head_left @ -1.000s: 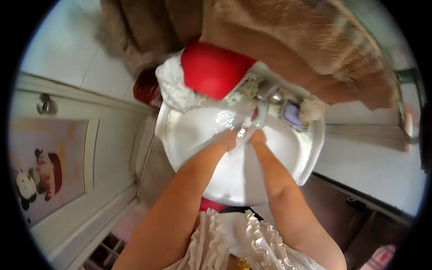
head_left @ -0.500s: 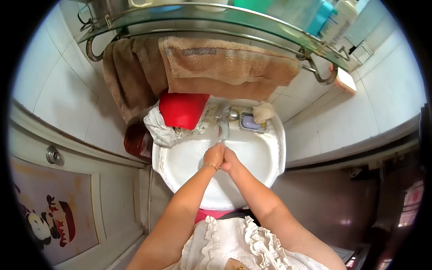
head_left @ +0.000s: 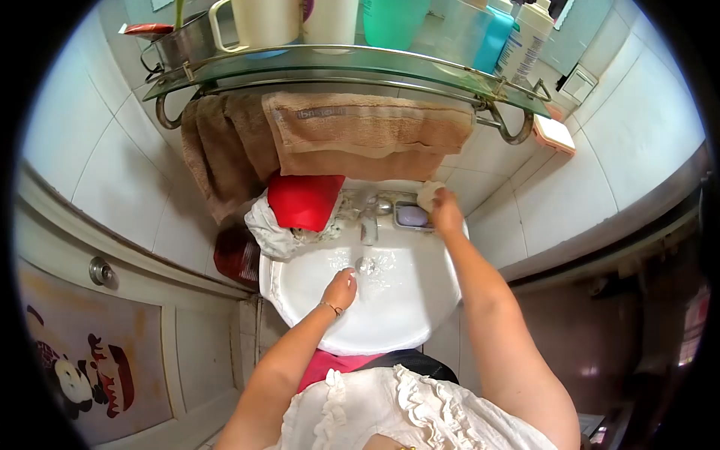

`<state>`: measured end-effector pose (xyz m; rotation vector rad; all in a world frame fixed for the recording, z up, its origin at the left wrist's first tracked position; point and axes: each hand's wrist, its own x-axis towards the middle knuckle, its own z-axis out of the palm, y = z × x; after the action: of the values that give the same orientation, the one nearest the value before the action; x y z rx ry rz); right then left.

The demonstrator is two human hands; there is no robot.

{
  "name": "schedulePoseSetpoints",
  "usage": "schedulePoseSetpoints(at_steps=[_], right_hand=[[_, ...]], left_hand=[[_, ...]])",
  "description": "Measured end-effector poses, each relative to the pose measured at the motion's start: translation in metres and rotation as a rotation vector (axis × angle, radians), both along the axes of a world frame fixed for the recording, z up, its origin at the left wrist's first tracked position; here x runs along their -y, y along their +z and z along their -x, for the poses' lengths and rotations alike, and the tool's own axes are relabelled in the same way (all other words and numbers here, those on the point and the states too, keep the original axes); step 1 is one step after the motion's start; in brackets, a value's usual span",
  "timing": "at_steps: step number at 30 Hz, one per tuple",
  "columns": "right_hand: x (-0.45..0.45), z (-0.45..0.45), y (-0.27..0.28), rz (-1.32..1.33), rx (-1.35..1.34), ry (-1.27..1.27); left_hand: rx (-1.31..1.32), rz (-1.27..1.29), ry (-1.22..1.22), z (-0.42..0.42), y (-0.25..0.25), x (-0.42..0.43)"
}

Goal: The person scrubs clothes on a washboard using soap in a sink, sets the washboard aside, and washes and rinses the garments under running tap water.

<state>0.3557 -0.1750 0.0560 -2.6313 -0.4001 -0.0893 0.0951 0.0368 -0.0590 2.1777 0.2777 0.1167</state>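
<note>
My left hand (head_left: pixel 341 289) is over the left part of the white sink (head_left: pixel 405 315), its fingers held together; whether anything lies in it is hidden. At the sink's back right corner, my right hand (head_left: pixel 447 211) has its fingers closed on a pale beige cloth or sponge (head_left: pixel 430 195). Just left of that hand, a purple soap bar (head_left: pixel 412 216) lies in a small soap dish (head_left: pixel 400 219). The faucet (head_left: pixel 369 228) stands at the middle of the back rim, above the wet basin and its drain.
A red object (head_left: pixel 304 201) and white cloth (head_left: pixel 271 229) sit on the sink's back left corner. Brown towels (head_left: pixel 367 135) hang under a glass shelf (head_left: pixel 337 67) with cups and bottles. A door (head_left: pixel 199 337) is at the left.
My hands were together under the faucet and have parted. The right one has moved to the back right corner and taken hold of the beige item. The view has shifted, showing more of the shelf.
</note>
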Motion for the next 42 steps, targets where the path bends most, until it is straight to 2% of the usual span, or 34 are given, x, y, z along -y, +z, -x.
schedulePoseSetpoints(at_steps=[1, 2, 3, 4, 5, 6, 7, 8, 10, 11, 12, 14, 15, 17, 19, 20, 22, 24, 25, 28, 32, 34, 36, 38, 40, 42], right_hand=[[0.004, -0.003, 0.012, -0.206, 0.05, -0.078], [0.007, 0.002, 0.028, -0.414, 0.1, -0.162], [0.011, 0.011, 0.044, -0.416, 0.102, -0.167], [0.017, 0.025, 0.061, -0.777, -0.111, -0.137], [0.021, 0.04, 0.074, -1.134, -0.33, -0.1], [0.025, 0.059, 0.082, -1.235, -0.497, -0.005], [0.023, 0.084, 0.083, -1.406, -0.664, 0.078], [0.02, 0.108, 0.085, -1.451, -0.853, -0.026], [0.018, 0.133, 0.05, -1.572, -1.216, 0.105], [0.015, 0.148, 0.035, -1.572, -1.288, 0.104], [0.011, 0.161, 0.018, -1.489, -1.292, 0.124], [0.008, 0.178, 0.002, -1.42, -1.286, 0.138], [0.007, 0.185, 0.001, -1.417, -1.344, 0.092], [0.003, 0.196, 0.003, -1.428, -1.388, 0.043], [-0.002, 0.209, 0.013, -1.159, -1.289, -0.226], [0.001, 0.208, 0.002, -0.998, -1.276, -0.099], [-0.001, 0.209, -0.021, -1.108, -1.196, -0.18], [-0.007, 0.203, -0.033, -1.333, -1.063, -0.388], [-0.007, 0.202, -0.037, -1.336, -1.066, -0.388], [0.002, 0.192, -0.062, -1.655, -0.995, -0.405], [0.007, 0.181, -0.078, -1.745, -0.997, -0.335], [0.005, 0.179, -0.079, -1.501, -0.792, -0.498], [0.006, 0.173, -0.086, -1.422, -0.768, -0.5], [0.006, 0.172, -0.09, -1.343, -0.744, -0.506], [0.008, 0.174, -0.089, -0.989, -0.828, -0.462], [-0.002, 0.178, -0.113, -0.78, -0.809, -0.364]], left_hand=[[-0.001, 0.001, 0.005, 0.003, -0.007, -0.004], [-0.058, 0.107, 0.042, 0.004, -0.009, -0.008], [-0.112, 0.211, 0.075, 0.004, -0.007, -0.011], [-0.11, 0.21, 0.068, 0.003, 0.001, -0.012], [-0.201, 0.418, 0.119, 0.003, 0.019, -0.011], [-0.293, 0.627, 0.17, 0.001, 0.035, -0.009], [-0.295, 0.629, 0.164, -0.003, 0.047, -0.005], [-0.331, 0.88, 0.159, -0.008, 0.059, 0.001], [-0.38, 1.352, 0.132, -0.012, 0.099, 0.013], [-0.392, 1.573, 0.112, -0.011, 0.12, 0.018], [-0.4, 1.57, 0.108, -0.014, 0.123, 0.022], [-0.343, 1.502, -0.119, -0.015, 0.122, 0.025], [-0.356, 1.495, -0.128, -0.012, 0.116, 0.025], [-0.324, 1.247, -0.085, -0.008, 0.105, 0.02], [-0.338, 1.205, -0.146, -0.002, 0.099, 0.016], [-0.347, 1.112, -0.211, 0.001, 0.095, 0.013], [-0.362, 1.012, -0.273, 0.008, 0.083, 0.006], [-0.335, 1.153, 0.054, 0.013, 0.065, -0.003], [-0.337, 1.15, 0.057, 0.018, 0.056, -0.011], [-0.316, 1.351, 0.231, 0.034, 0.035, -0.039], [-0.219, 1.513, 0.29, 0.04, 0.028, -0.059], [-0.182, 1.571, 0.357, 0.032, 0.028, -0.062], [-0.101, 1.625, 0.441, 0.022, 0.033, -0.062], [-0.096, 1.676, 0.42, 0.01, 0.029, -0.065], [-0.089, 1.728, 0.394, -0.002, 0.028, -0.063], [-0.171, 1.312, 0.276, -0.008, 0.058, -0.042]])
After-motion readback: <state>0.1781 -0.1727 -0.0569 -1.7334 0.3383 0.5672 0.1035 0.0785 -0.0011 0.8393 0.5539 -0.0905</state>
